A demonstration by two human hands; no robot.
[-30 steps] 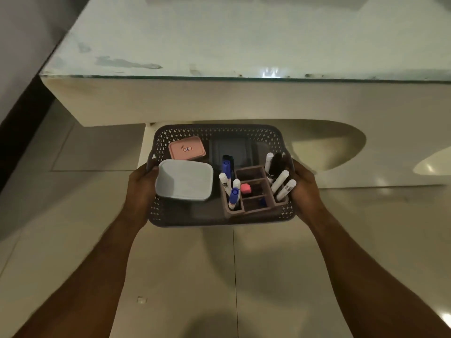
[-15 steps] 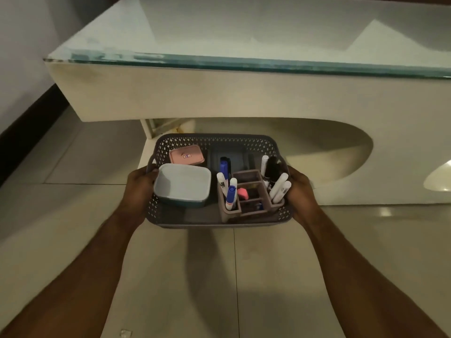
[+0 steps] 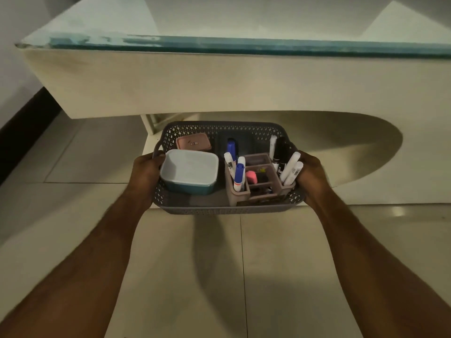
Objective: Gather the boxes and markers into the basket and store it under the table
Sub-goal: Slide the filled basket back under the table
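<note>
both hands, left hand and right hand, are gripping the loaded basket, now sinking lower toward the table opening; storing is nearing.

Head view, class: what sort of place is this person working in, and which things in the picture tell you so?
Probably a home or office room, indoors. A glass-topped table stands on a glossy tiled floor, and both hands, left hand and right hand, hold a basket of markers and boxes.
</note>
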